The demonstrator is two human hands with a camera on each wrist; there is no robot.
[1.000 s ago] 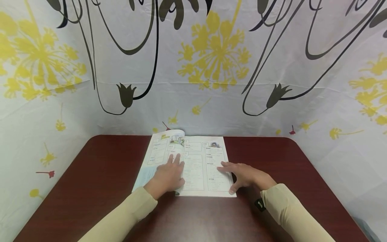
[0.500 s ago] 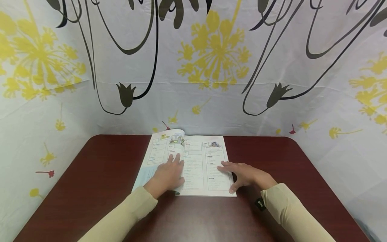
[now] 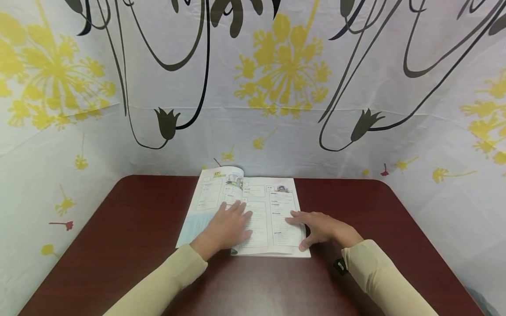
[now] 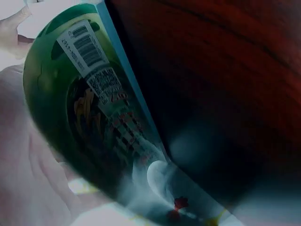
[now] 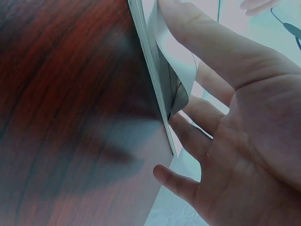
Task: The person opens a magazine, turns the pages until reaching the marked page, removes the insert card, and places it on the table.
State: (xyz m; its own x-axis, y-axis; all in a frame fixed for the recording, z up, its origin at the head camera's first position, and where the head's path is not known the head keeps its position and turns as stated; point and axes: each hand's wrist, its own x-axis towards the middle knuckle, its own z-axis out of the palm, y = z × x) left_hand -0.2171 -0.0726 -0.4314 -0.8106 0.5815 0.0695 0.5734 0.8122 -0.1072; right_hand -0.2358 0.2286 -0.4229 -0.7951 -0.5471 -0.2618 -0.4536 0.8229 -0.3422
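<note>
An open paperback book (image 3: 258, 228) with printed pages lies on the table. My left hand (image 3: 226, 224) rests on it at the middle fold, fingers extended over the inner part of the right page. In the left wrist view, the green back cover (image 4: 49, 94) with a barcode label bows up beside that hand. My right hand (image 3: 322, 228) is at the book's right edge, thumb on the lower corner and fingertips on the page. Seen from the right wrist, a loose page (image 5: 176, 52) buckles upward between thumb and fingers, above the stack of other pages.
The dark red-brown table (image 3: 130, 228) extends around the book on both sides and in front. Behind it hangs a white cloth (image 3: 189, 149) printed with yellow and grey flowers. A black band (image 3: 340, 266) sits at the right wrist.
My left hand has shifted slightly right, its fingers now spread across the fold onto the right page. The right page's lower edge has lifted a little. My right hand stays nearly in place.
</note>
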